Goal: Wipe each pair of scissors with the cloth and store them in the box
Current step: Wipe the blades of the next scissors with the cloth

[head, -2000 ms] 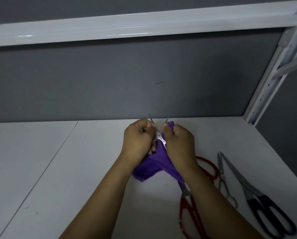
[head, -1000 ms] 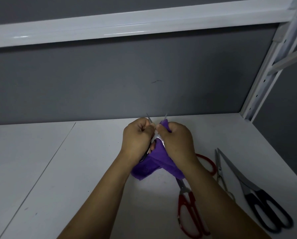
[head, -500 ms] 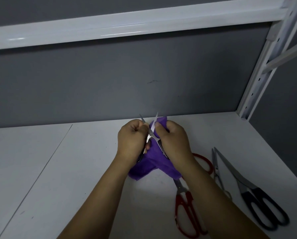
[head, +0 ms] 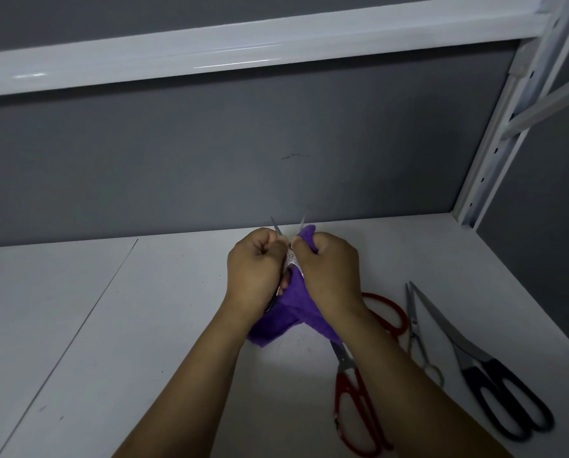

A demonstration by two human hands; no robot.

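White shelving with a grey back panel is framing the scene, and the bench (head: 144,325) underneath is carrying everything. Left hand (head: 255,266) is closing into a fist around the handles of a small silver pair of scissors (head: 289,256), keeping it lifted off the bench with the tips pointing away from the person; the blades are standing spread in a narrow V, probably so each edge can be reached separately. Right hand (head: 329,272) is clamping the purple cloth (head: 286,312) against the right-side blade, pinching it near the pivot, and the rest of the cloth is hanging down between the wrists and touching the bench. Judging by this, the wipe of this pair is in progress, not finished. Waiting to the person's right are more scissors lying flat: a red-handled pair (head: 352,401) partly hidden under the right forearm, a second red handle loop (head: 387,314) showing past the wrist (cannot tell which pair it belongs to), a thin all-metal pair (head: 415,328), and a black-handled pair (head: 494,388) nearest the bench edge. They are sitting side by side near the working hand, likely for easy pickup. No box is showing in this view, so the storing spot cannot be placed. Blade tips are bare near the fingers, so slipping is the risk.
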